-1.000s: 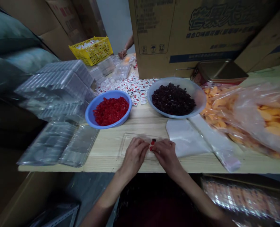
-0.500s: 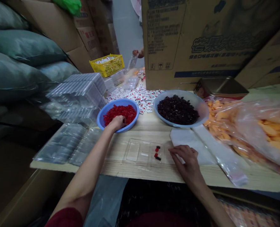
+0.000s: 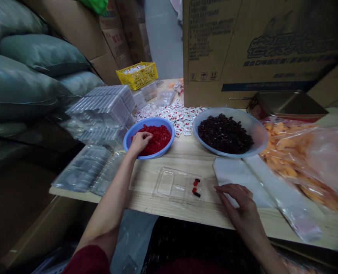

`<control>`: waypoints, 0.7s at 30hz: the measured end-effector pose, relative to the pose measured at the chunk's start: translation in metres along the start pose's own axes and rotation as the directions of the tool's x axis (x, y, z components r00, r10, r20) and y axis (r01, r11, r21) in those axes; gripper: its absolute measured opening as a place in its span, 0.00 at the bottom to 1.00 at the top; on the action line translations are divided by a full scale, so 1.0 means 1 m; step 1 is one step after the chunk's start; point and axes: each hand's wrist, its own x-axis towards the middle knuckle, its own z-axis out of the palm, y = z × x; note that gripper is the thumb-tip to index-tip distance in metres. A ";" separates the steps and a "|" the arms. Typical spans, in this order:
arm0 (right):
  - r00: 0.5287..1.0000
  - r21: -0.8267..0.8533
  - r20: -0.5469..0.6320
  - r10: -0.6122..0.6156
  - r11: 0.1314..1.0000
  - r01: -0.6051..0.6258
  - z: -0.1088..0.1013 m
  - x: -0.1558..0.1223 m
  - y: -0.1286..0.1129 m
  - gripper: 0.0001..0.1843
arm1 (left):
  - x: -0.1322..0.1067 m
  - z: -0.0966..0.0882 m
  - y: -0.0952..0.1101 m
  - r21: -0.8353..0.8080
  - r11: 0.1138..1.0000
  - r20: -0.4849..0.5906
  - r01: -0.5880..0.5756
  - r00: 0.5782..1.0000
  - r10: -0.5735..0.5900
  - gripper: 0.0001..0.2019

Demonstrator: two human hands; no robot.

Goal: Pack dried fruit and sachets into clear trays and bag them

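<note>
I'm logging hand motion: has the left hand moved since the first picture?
Yes. The left hand, then over the clear tray, has gone left of it and farther from the person, to over the blue bowl.

My wooden table [image 3: 186, 154] bore a clear tray [image 3: 165, 182] below frame centre, a blue bowl [image 3: 159, 154] mid-frame and a pale bowl [image 3: 258, 133] at centre-right.

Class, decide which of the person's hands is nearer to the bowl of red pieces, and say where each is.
Left. The left hand is over the left part of the bowl of red pieces; the right hand is apart from it, right of the clear tray.
</note>
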 end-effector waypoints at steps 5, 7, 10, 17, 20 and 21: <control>1.000 0.034 -0.020 0.013 0.999 -0.012 -0.004 0.019 -0.021 0.07 | -0.057 0.008 0.055 -0.336 0.936 0.075 -0.107 0.987 0.140 0.19; 0.998 0.038 -0.012 0.054 0.998 -0.054 -0.004 0.014 -0.024 0.07 | -0.102 0.023 0.076 -0.385 0.909 0.239 -0.161 0.934 0.267 0.15; 0.993 0.047 0.036 0.110 0.993 -0.111 0.006 -0.005 -0.027 0.07 | -0.168 0.055 0.089 -0.295 0.911 0.443 -0.289 0.803 0.399 0.09; 0.989 0.028 0.146 -0.023 0.999 0.019 0.046 -0.037 -0.040 0.11 | -0.221 0.098 0.076 -0.120 0.889 0.476 -0.441 0.760 0.442 0.06; 0.989 -0.018 0.138 -0.059 0.998 0.062 0.050 -0.038 -0.038 0.12 | -0.223 0.090 0.077 -0.094 0.858 0.464 -0.504 0.741 0.486 0.08; 0.989 -0.029 0.128 -0.069 0.997 0.073 0.050 -0.038 -0.037 0.13 | -0.221 0.088 0.078 -0.098 0.853 0.456 -0.512 0.739 0.496 0.09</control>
